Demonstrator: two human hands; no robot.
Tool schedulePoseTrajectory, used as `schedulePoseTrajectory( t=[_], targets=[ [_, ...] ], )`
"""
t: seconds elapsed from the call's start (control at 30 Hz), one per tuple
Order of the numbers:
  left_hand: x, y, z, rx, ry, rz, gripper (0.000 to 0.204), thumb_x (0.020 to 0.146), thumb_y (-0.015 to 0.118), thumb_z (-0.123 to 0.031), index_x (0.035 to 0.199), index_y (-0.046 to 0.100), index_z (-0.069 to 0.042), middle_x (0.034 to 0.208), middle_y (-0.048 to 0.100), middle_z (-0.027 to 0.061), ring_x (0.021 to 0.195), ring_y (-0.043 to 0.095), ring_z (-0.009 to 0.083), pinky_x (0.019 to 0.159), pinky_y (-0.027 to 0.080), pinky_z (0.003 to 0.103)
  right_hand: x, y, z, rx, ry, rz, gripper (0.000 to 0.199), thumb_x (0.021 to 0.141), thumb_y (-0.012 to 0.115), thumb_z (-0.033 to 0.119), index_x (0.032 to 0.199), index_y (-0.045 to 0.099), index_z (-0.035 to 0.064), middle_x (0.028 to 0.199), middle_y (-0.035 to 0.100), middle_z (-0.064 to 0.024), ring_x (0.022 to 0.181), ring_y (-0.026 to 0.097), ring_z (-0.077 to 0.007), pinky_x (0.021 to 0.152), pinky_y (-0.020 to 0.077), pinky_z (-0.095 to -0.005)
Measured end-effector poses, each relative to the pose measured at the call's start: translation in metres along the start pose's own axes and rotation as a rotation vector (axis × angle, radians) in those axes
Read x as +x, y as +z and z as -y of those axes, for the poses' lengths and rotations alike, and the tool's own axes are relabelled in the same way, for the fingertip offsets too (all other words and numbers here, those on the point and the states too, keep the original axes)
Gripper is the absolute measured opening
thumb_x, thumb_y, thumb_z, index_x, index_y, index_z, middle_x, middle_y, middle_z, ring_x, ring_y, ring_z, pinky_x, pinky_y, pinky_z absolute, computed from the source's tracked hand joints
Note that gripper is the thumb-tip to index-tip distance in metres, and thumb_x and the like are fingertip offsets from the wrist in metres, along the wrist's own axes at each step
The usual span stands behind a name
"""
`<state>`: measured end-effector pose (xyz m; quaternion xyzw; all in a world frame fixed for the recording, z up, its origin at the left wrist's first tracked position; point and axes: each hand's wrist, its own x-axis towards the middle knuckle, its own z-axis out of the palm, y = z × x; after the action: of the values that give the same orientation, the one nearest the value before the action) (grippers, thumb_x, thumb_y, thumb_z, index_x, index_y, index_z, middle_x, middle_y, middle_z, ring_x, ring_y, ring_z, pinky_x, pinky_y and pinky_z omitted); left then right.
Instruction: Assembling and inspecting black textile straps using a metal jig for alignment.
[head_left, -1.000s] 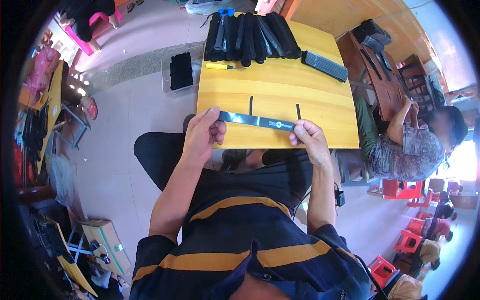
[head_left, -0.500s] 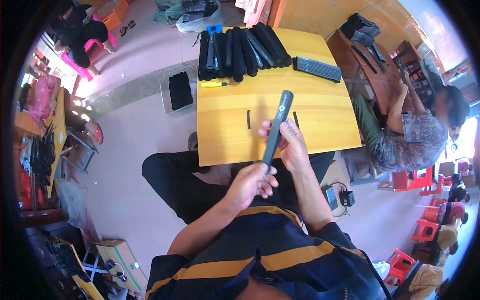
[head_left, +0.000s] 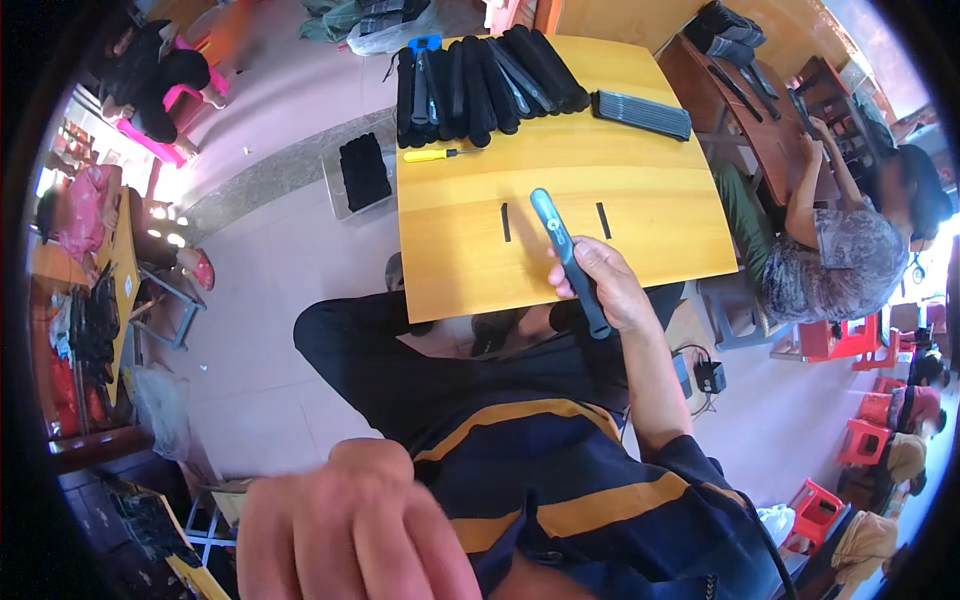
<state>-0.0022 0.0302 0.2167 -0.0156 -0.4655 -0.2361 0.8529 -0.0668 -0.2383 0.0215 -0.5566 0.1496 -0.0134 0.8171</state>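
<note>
My right hand is closed around a long, flat dark bar with rounded ends. The bar tilts over the near part of the yellow wooden table, its upper end catching the light and a pale printed mark on its face. Very large at the lower left, my left hand is close to the camera, apart from the bar. Its knuckles show with the fingers bent, but the fingertips are beyond the lower edge, so what they hold cannot be made out. Two short black strips lie on the tabletop.
Along the table's far edge lie black fabric sleeves, some with grey bars, near a blue tool. A yellow-handled screwdriver and a stack of grey strips are nearby. Left stands a bin; a co-worker sits at right.
My left hand has let go of the bar's lower end and come back toward the camera at lower left. The bar, kept in my right hand, now leans the other way, upper end leftward.
</note>
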Motion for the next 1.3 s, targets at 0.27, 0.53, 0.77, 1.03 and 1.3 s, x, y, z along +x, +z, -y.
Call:
schedulePoseTrajectory(
  t=[0.27,0.53,0.77,1.03,1.3],
  targets=[
    [0.009,0.004,0.001,-0.150,0.075,0.478,0.021,0.100,0.056,-0.009,0.081,0.064,-0.006,0.077,0.063,0.0078,0.073,0.064,0.0248,0.094,0.054,0.043,0.003,0.005,-0.007,-0.085,0.053,0.010,0.037,0.110,0.050,0.034,0.121,0.060,0.0006,0.089,0.067,-0.0043,0.079,0.065,-0.0108,0.075,0.0543,-0.0250],
    [0.013,0.013,-0.009,-0.345,-0.155,0.257,0.031,0.101,0.051,-0.008,0.072,0.060,-0.005,0.072,0.058,0.0066,0.070,0.061,0.0234,0.087,0.053,0.038,0.007,-0.002,-0.011,-0.231,0.039,-0.017,0.035,0.110,0.049,0.033,0.124,0.057,0.0020,0.087,0.064,-0.0019,0.071,0.060,-0.0083,0.069,0.0528,-0.0231],
    [0.010,0.011,-0.001,-0.287,-0.097,0.221,0.027,0.093,0.048,0.004,0.071,0.061,-0.005,0.071,0.060,0.0095,0.069,0.063,0.0237,0.088,0.054,0.042,0.004,0.001,-0.006,-0.580,0.025,0.045,0.031,0.101,0.067,0.026,0.122,0.056,0.0054,0.085,0.057,0.0000,0.070,0.056,-0.0081,0.065,0.0490,-0.0241],
    [0.005,0.016,-0.005,-0.246,-0.131,0.322,0.023,0.097,0.045,0.001,0.084,0.064,-0.003,0.081,0.067,0.0115,0.077,0.068,0.0262,0.090,0.054,0.039,0.009,0.003,0.005,-1.060,-0.346,0.030,0.025,0.092,0.074,0.023,0.109,0.067,0.0065,0.093,0.064,-0.0105,0.092,0.065,-0.0286,0.082,0.0520,-0.0393],
    [0.003,0.005,-0.001,-0.135,0.018,0.431,0.019,0.103,0.051,-0.013,0.093,0.065,-0.004,0.086,0.067,0.0108,0.083,0.067,0.0259,0.097,0.054,0.039,0.017,0.013,0.002,-1.316,-0.379,-0.034,0.029,0.085,0.077,0.021,0.112,0.072,0.0106,0.096,0.064,-0.0110,0.094,0.065,-0.0326,0.081,0.0522,-0.0416]
  ],
)
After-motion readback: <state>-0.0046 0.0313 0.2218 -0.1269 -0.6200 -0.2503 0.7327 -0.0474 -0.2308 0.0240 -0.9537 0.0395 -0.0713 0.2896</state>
